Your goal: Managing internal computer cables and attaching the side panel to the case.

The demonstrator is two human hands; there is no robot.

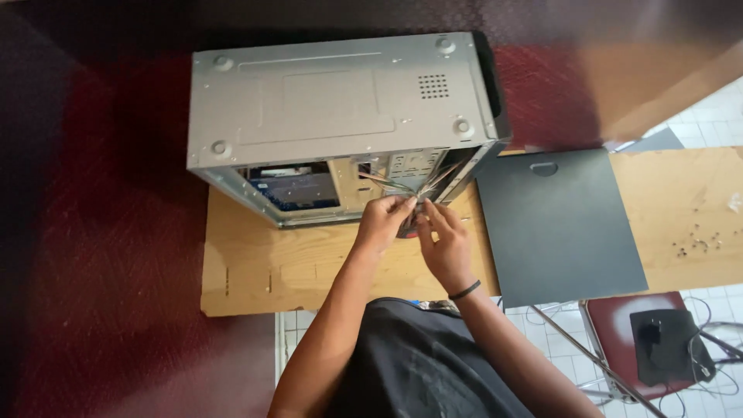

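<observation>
An open grey computer case (333, 101) lies on its side on a wooden board (255, 267), its open face turned toward me. A bundle of thin coloured wires (402, 186) comes out of the case's front right corner. My left hand (383, 220) and my right hand (445, 244) meet at the end of that bundle, fingers pinched on the wires and a small connector. A black band circles my right wrist. Inside the case a blue circuit board (298, 190) shows.
The dark grey side panel (561, 228) of the case lies flat to the right. Several small screws (696, 244) are scattered on the board further right. A red stool (627, 325) with a black object stands at lower right. Dark red carpet (101, 271) covers the left.
</observation>
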